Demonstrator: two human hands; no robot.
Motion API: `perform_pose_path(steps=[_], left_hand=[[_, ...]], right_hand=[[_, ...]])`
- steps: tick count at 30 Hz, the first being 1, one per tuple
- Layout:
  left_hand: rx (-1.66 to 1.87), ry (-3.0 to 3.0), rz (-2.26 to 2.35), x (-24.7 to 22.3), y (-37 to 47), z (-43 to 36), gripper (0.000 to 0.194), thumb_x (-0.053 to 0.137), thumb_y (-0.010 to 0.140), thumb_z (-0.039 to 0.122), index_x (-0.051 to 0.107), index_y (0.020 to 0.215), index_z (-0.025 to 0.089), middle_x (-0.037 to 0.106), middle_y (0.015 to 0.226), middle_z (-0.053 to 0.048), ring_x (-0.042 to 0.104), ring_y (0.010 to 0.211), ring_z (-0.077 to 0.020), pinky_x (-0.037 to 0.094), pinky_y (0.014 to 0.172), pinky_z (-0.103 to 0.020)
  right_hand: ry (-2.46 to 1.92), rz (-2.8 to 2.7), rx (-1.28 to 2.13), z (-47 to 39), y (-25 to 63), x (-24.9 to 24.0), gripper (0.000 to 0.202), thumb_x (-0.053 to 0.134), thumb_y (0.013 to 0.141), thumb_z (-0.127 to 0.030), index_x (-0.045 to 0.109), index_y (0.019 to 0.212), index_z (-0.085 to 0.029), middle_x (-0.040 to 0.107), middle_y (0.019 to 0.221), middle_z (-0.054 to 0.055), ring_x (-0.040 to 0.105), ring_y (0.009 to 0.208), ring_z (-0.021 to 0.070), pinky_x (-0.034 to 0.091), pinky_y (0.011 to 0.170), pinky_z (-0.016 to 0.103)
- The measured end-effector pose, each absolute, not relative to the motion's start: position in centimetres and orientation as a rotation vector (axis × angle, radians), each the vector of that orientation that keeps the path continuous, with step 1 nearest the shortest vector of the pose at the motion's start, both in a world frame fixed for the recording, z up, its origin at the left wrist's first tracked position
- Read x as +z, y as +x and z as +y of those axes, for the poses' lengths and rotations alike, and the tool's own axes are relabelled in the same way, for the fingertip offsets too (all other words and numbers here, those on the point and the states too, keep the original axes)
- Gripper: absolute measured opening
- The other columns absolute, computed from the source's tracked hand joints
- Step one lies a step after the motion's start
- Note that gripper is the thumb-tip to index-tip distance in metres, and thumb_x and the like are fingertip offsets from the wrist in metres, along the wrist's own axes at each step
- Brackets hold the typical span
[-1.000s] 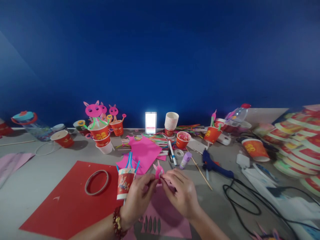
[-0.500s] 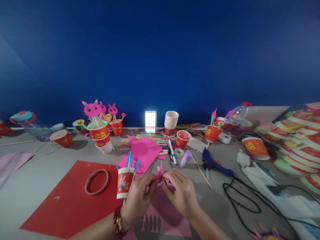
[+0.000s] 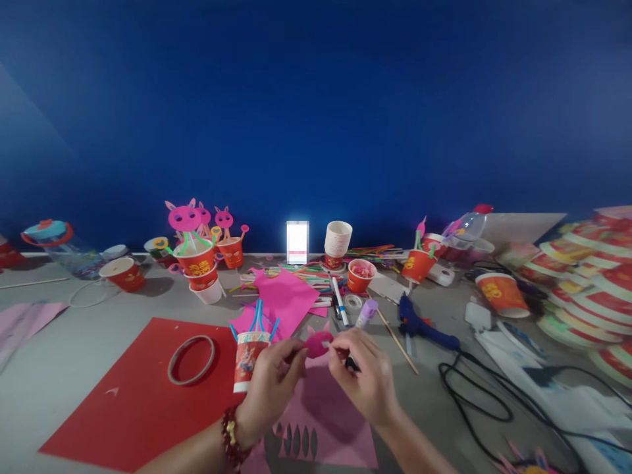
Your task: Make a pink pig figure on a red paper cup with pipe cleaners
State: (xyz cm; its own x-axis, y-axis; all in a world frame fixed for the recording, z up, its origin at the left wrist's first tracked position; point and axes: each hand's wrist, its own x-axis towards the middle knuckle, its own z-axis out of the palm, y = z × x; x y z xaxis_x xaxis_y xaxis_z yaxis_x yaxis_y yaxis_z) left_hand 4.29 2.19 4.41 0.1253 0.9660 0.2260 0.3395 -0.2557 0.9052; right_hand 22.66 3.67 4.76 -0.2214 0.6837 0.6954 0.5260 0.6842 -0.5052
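Observation:
A small magenta paper face with two light-pink ears (image 3: 317,343) is pinched at its left side by my left hand (image 3: 276,375). My right hand (image 3: 363,372) has its thumb and fingertips together at the face's right edge; whatever small thing they hold is too small to make out. Part of a dark object shows among the right fingers. Below both hands lies a light-pink sheet (image 3: 340,421) with several leaf-shaped holes. Just left of my left hand, a decorated paper cup (image 3: 245,362) holds blue strips.
A red sheet (image 3: 133,395) with a tape ring (image 3: 191,360) lies left. Behind are magenta paper (image 3: 286,296), markers (image 3: 340,301) and a purple glue stick (image 3: 367,313). A blue glue gun (image 3: 424,327) and black cable lie right. Stacked striped cups stand far right.
The magenta face has turned from edge-on to flatter toward the camera. My right hand has shifted slightly right, and a dark object now shows among its fingers.

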Motion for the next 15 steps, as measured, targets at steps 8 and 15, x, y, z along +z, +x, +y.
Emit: perform_pose_path(steps=[8, 15], left_hand=[[1.283, 0.875, 0.925, 3.3, 4.9, 3.2, 0.030, 0.065, 0.086, 0.045, 0.056, 0.080, 0.018, 0.061, 0.059, 0.002, 0.055, 0.049, -0.0105, 0.042, 0.047, -0.020], [1.042, 0.528, 0.503, 3.5, 5.5, 2.4, 0.021, 0.062, 0.088, 0.034, 0.056, 0.079, 0.016, 0.058, 0.064, 0.000, 0.053, 0.049, -0.0108, 0.041, 0.044, -0.021]], right_hand=[[-1.053, -1.768, 0.092, 4.7, 24.4, 5.1, 0.024, 0.056, 0.089, -0.016, 0.046, 0.068, -0.022, 0.051, 0.062, -0.001, 0.049, 0.057, 0.0145, 0.037, 0.057, 0.025], [-1.039, -1.729, 0.791, 4.6, 22.5, 4.0, 0.010, 0.055, 0.091, -0.027, 0.061, 0.090, -0.020, 0.063, 0.087, 0.005, 0.057, 0.068, 0.0163, 0.044, 0.061, 0.025]])
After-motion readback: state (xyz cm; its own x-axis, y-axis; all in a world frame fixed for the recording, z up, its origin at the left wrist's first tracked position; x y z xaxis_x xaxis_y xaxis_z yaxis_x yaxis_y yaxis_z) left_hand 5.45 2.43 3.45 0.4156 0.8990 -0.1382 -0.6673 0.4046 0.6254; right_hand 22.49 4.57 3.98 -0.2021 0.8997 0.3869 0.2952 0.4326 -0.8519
